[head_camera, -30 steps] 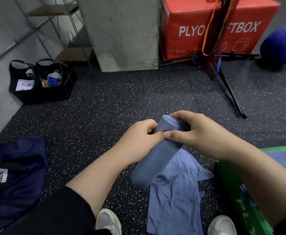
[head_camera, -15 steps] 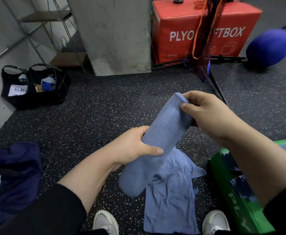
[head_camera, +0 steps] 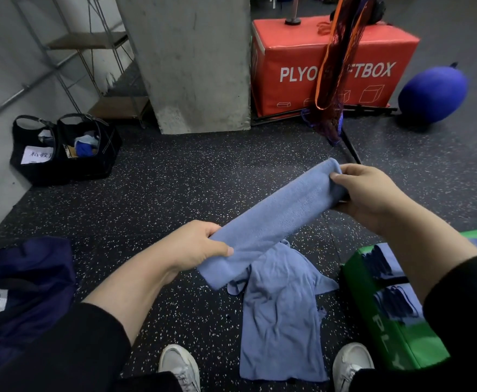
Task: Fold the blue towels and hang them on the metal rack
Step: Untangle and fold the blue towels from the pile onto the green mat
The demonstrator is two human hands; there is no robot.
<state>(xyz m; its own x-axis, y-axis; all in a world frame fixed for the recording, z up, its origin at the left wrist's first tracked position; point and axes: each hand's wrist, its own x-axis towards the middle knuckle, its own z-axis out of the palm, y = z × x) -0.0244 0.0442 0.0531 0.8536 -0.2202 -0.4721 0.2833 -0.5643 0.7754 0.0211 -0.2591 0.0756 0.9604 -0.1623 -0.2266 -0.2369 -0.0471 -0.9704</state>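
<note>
Between the hands, a folded blue towel (head_camera: pixel 274 219) stretches, left hand (head_camera: pixel 200 244) and right hand (head_camera: pixel 367 193) gripping opposite ends.

A dark speckled floor (head_camera: pixel 203 179) is stretching back to a concrete pillar (head_camera: pixel 192 60); a red box (head_camera: pixel 373 66) is sitting beside it, with shelves (head_camera: pixel 90 41) standing against the grey wall (head_camera: pixel 5 52).
</note>
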